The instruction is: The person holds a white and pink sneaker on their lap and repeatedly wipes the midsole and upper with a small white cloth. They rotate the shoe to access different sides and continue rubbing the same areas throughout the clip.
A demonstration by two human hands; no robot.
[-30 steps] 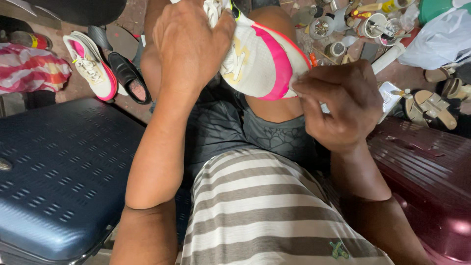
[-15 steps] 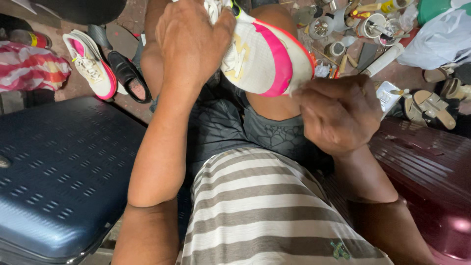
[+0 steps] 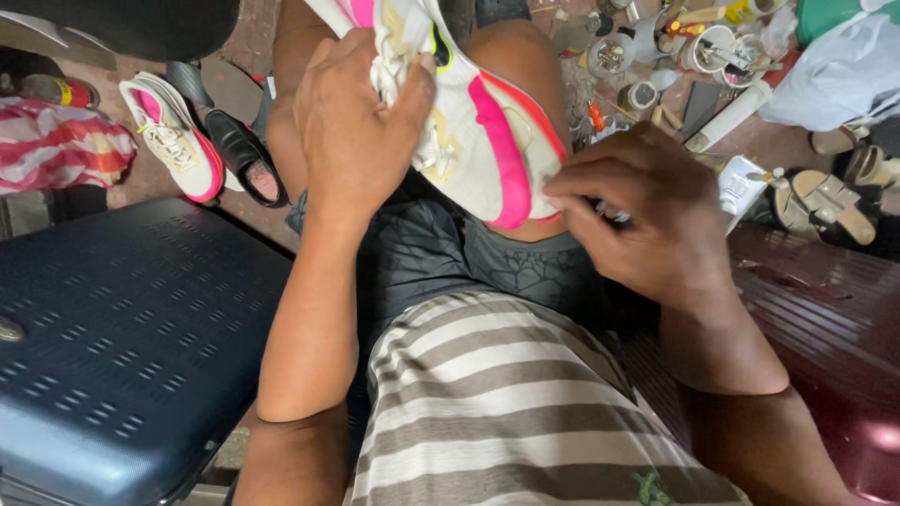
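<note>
The white and pink shoe rests on the person's bare knee, and that knee is the spot to find everything else from. The left hand is wrapped tight over the laces and top of the shoe, likely to keep it from sliding off the knee. The right hand is curled at the shoe's pink edge, with the fingertips pinched together right against it. It may be holding something small there, but I cannot tell what. Far left of the knee, a second white and pink shoe and a black shoe lie on the floor. Below and left of the knee sits a blue suitcase, and below and right a dark red suitcase, so the legs are boxed in on both sides. Up and right of the knee, tins and tools crowd the floor, with sandals farther right. Little open room is left around the knee
</note>
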